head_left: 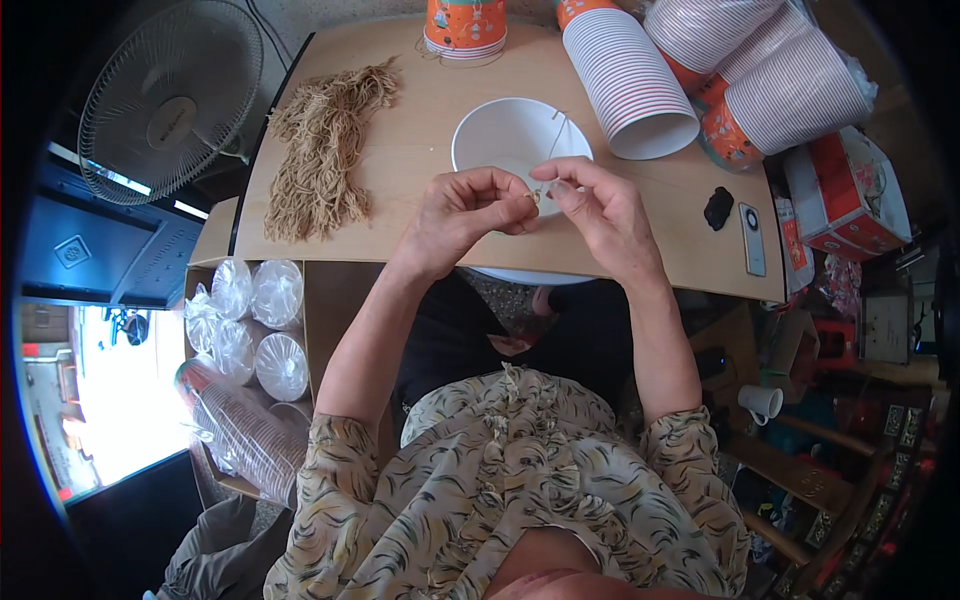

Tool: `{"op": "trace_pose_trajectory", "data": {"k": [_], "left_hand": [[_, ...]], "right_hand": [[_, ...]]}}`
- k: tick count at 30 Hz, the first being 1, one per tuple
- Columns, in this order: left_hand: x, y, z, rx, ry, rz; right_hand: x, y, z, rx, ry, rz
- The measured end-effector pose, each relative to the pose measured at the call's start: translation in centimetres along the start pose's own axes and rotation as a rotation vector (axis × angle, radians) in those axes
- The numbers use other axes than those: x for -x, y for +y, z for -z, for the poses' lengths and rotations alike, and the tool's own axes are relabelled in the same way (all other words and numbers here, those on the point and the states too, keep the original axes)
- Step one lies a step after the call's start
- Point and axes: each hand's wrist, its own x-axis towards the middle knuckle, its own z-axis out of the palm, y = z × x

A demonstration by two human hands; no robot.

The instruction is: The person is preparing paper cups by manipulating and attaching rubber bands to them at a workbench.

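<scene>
Above the near side of a white-lined paper bucket, my two hands almost meet. My left hand is closed, its thumb and forefinger pinching a thin tan cord. Thumb and forefinger of my right hand pinch the same cord close by, around what looks like a small loop or knot. A strand of cord runs from there to the bucket's far right rim. To the left on the table lies a big tangled bundle of tan cords.
Stacked paper buckets lie at the back right, with more wrapped stacks beyond. An orange bucket stands at the far edge. A phone and a black lump sit right. Left are a fan and a carton of wrapped stacks.
</scene>
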Motion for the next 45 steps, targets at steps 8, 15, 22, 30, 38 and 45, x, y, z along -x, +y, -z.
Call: {"op": "trace_pose_trajectory", "data": {"k": [8, 15, 22, 30, 38, 45], "left_hand": [[0.1, -0.1, 0.1, 0.039, -0.018, 0.001], [0.0, -0.5, 0.4, 0.143, 0.052, 0.038], [0.1, -0.2, -0.2, 0.153, 0.084, -0.030], [0.3, -0.1, -0.5, 0.078, 0.064, -0.074], [0.4, 0.2, -0.7, 0.038, 0.055, -0.063], [0.5, 0.1, -0.8, 0.064, 0.085, -0.085]], "right_hand": [[0.1, -0.3, -0.2, -0.062, -0.137, -0.089], [0.1, -0.3, -0.5, -0.043, -0.113, -0.069], [0.5, -0.5, -0.4, -0.014, -0.102, 0.023], [0.2, -0.1, -0.2, -0.244, -0.139, -0.198], [0.2, 0.2, 0.0, -0.199, -0.168, -0.137], [0.2, 1.0, 0.4, -0.216, -0.095, -0.212]]}}
